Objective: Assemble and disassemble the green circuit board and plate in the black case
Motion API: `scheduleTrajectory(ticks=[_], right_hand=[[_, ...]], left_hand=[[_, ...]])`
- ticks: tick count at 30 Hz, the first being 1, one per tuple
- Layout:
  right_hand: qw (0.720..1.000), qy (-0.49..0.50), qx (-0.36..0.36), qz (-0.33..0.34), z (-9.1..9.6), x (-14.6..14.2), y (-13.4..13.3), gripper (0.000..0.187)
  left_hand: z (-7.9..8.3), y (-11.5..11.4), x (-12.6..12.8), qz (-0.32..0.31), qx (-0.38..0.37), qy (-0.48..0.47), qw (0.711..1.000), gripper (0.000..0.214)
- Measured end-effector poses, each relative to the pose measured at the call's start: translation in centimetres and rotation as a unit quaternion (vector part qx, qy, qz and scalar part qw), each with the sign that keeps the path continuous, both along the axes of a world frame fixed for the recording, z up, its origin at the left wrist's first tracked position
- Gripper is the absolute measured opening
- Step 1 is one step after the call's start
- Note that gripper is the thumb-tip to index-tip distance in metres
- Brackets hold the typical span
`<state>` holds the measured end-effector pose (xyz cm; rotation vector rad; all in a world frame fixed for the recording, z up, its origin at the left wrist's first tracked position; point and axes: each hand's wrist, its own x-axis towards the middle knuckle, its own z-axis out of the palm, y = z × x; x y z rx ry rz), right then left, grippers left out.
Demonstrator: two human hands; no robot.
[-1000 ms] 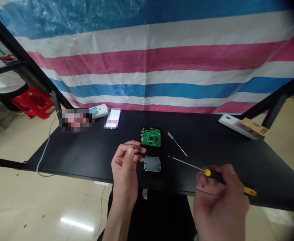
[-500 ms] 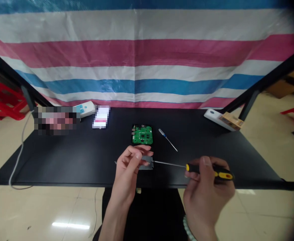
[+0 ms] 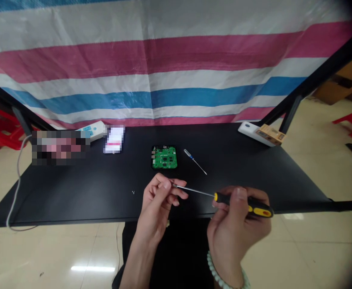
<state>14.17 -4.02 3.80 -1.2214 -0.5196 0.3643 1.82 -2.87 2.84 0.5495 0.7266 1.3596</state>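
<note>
My right hand (image 3: 239, 220) grips a black-and-yellow screwdriver (image 3: 258, 208), its shaft pointing left. The screwdriver's tip meets the thumb and forefinger of my left hand (image 3: 159, 198), which are pinched together. Whatever sits in that pinch at the tip is too small to make out; the other fingers curl loosely below. Beyond my hands, a green circuit board (image 3: 165, 158) lies in a black case on the table. A smaller screwdriver (image 3: 194, 159) with a blue-and-clear handle rests to its right. Left of my left hand are tiny screws (image 3: 133, 192) on the tabletop.
The black table (image 3: 82, 188) backs onto a striped sheet (image 3: 109, 64). At the back left are a power strip (image 3: 96, 130), a lit phone (image 3: 114, 139) and a blurred-out item. A white strip (image 3: 251, 130) with a small cardboard box (image 3: 270, 134) stands back right.
The grey metal plate seen by my left fingers is no longer visible. The screwdriver tip now meets my left fingertips. The view has shifted slightly, and the tiny screws show more clearly.
</note>
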Motion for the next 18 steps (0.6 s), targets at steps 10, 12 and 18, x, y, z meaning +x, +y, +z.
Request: scheduleTrajectory(ticks=[10,12,18], right_hand=[[1.0,-0.011,0.004,-0.006,-0.01,-0.16,0.02,0.027],[1.0,-0.007,0.002,-0.007,0.0,-0.25,0.09,0.027],[1.0,-0.009,0.014,-0.008,0.15,-0.38,0.16,0.026]], left_hand=[[0.31,-0.03,0.39,0.019,0.0,-0.005,1.0,0.032],[0.29,-0.02,0.36,0.018,-0.002,-0.01,1.0,0.032],[0.53,0.01,0.36,0.014,0.002,-0.024,1.0,0.034]])
